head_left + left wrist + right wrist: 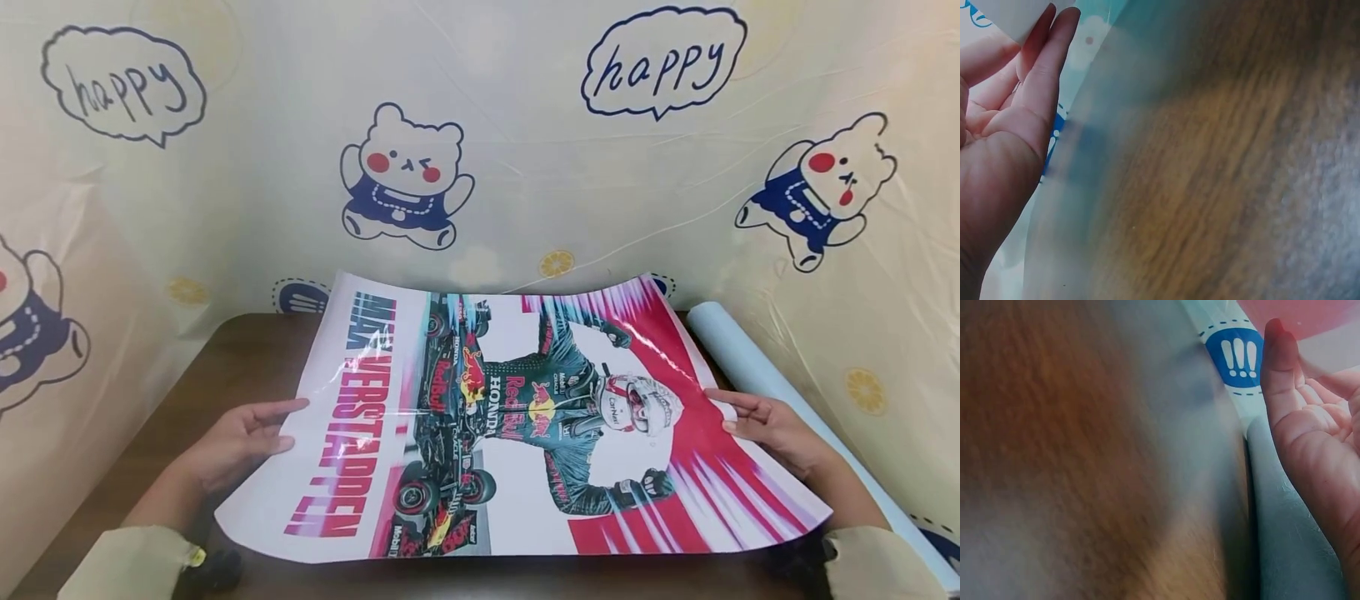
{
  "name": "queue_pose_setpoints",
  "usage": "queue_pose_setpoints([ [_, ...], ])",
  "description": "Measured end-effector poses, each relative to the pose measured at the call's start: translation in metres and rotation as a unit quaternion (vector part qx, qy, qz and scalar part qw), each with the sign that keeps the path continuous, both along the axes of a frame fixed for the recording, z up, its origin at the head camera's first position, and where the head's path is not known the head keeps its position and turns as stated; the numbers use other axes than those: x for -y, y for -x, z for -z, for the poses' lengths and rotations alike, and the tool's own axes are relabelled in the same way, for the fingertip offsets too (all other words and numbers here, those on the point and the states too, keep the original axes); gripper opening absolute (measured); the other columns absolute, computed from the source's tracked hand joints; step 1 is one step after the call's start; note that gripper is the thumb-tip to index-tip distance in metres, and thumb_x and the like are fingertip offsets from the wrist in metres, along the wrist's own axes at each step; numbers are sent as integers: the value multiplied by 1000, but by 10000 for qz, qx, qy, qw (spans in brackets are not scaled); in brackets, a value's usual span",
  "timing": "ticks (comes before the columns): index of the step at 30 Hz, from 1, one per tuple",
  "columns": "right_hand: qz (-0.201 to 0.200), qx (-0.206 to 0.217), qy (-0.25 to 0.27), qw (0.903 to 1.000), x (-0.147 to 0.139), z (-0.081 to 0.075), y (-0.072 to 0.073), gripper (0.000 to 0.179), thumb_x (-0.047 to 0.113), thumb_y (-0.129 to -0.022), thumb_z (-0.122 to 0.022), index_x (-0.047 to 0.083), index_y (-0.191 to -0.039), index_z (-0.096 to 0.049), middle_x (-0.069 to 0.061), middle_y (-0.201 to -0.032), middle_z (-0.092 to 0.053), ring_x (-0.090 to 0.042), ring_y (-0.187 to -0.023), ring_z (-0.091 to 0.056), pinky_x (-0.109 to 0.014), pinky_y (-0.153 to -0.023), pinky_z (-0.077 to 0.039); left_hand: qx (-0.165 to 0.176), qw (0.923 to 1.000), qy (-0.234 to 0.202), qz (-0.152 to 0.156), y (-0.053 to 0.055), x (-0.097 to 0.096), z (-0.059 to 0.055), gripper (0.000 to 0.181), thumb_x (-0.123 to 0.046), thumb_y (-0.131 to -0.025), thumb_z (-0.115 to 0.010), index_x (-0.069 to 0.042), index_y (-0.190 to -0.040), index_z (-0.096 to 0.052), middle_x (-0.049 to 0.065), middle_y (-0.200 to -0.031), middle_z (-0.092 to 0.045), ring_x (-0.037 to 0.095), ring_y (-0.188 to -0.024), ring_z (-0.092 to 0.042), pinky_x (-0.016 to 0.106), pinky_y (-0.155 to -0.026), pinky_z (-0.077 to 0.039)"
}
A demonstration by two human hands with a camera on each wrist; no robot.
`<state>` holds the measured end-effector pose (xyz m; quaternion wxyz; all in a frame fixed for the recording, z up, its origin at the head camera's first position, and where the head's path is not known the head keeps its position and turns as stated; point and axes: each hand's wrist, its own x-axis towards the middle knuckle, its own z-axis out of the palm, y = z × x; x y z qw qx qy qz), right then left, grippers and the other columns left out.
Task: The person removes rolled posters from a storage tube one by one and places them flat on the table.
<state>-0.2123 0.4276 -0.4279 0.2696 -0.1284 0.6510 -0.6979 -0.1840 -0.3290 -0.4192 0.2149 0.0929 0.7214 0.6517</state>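
A glossy racing poster [517, 450] with a race car, a helmeted driver and large lettering is held up above the table, turned sideways and curving at its edges. My left hand [238, 442] pinches its left edge between thumb and fingers. On the opposite edge, my right hand [780, 433] pinches the paper the same way. In the left wrist view a white corner of the poster [1019, 15] shows at the fingertips of the left hand [1007, 134]. The right wrist view has the poster's pink underside [1304, 315] over the right hand [1313, 434].
A pale blue roll [780, 396] lies along the right side of the brown wooden table [240, 358]. Behind and around stands a cream sheet [525, 192] printed with bears and "happy" bubbles. Dark wrist bands sit at both cuffs.
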Motion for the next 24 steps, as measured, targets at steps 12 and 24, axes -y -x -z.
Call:
queue_pose_setpoints([
  [12, 392, -297, 210, 9986, 1, 0, 1, 51, -2, -102, -37, 31, -133, -61, -3, -115, -70, -25, -94, -71, -42, -79, -56, -642, 9974, -326, 13, 2, 3, 1, 48, 8, -98, -47, -6, -143, -46, 6, -123, -66, 35, -107, -64, 46, -86, -52],
  [24, 677, -709, -1062, 9895, 9, -13, 2, 52, 3, -99, -50, 26, -145, -48, 5, -115, -69, -21, -97, -69, -43, -78, -57, -347, 9793, 1672, -1083, 4, -9, -23, 68, -31, -87, -74, -6, -144, -46, 9, -122, -67, 25, -104, -68, 45, -90, -53],
])
